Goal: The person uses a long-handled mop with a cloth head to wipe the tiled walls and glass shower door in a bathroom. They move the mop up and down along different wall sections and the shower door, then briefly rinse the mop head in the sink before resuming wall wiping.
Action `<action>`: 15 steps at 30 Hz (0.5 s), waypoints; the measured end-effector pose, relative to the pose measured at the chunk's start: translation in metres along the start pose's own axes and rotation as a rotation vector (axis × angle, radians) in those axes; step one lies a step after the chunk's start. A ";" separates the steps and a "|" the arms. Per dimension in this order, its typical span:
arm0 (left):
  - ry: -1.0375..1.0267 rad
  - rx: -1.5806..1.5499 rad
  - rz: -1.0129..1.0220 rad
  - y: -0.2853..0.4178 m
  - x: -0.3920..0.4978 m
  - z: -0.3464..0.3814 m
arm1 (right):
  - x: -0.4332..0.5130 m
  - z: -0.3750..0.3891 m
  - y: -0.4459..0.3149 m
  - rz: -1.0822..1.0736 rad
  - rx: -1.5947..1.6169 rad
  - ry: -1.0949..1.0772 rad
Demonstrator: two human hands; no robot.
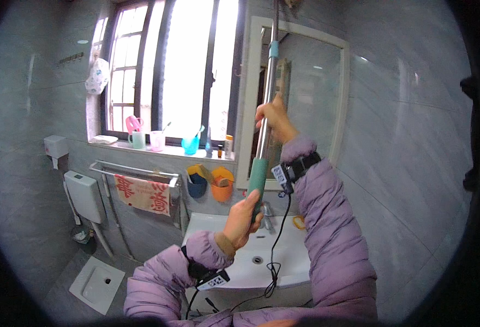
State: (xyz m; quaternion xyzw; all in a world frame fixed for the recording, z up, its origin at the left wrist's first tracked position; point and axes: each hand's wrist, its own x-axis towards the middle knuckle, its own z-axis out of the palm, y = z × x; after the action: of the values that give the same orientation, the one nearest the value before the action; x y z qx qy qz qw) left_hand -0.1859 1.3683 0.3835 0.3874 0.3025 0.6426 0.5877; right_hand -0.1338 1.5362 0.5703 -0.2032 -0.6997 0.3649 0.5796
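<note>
A metal telescopic pole (270, 75) with a green grip sleeve (258, 173) rises steeply in front of me, its top end cut off by the upper edge of the view. Low on the green sleeve, my left hand (242, 218) is wrapped around it. Higher up, the fingers of my right hand (277, 116) curl around the bare metal tube, below a light blue collar (273, 49). Behind the pole hangs a white-framed mirror (313, 102). The white washbasin (240, 269) with its faucet (267, 216) lies beneath my hands.
Cups, including a pink cup (157, 141), and small bottles line the windowsill (170, 154). Orange (222, 190) and dark blue wall holders (197, 186) hang beside a towel rack (137, 169). A squat toilet (97, 286) is at lower left. A black cable (281, 229) dangles from my right wrist.
</note>
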 end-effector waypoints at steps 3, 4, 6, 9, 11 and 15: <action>-0.044 0.174 0.082 0.067 -0.005 -0.022 | 0.026 0.040 -0.033 -0.047 0.028 0.002; -0.027 0.171 0.106 0.090 -0.009 -0.033 | 0.036 0.062 -0.044 -0.019 0.062 0.056; -0.056 0.152 0.125 0.138 -0.020 -0.061 | 0.052 0.100 -0.067 -0.028 0.018 0.057; -0.095 0.187 0.149 0.207 -0.038 -0.108 | 0.076 0.166 -0.092 -0.033 0.128 0.094; -0.055 0.197 0.143 0.243 -0.046 -0.136 | 0.087 0.202 -0.098 -0.087 0.135 0.044; -0.024 0.124 0.139 0.281 -0.057 -0.186 | 0.112 0.283 -0.112 -0.031 0.049 0.042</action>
State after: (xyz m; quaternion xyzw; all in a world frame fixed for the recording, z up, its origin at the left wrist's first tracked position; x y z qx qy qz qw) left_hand -0.4905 1.2893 0.5166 0.4507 0.3072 0.6573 0.5201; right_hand -0.4169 1.4645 0.7105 -0.1856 -0.6813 0.3687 0.6045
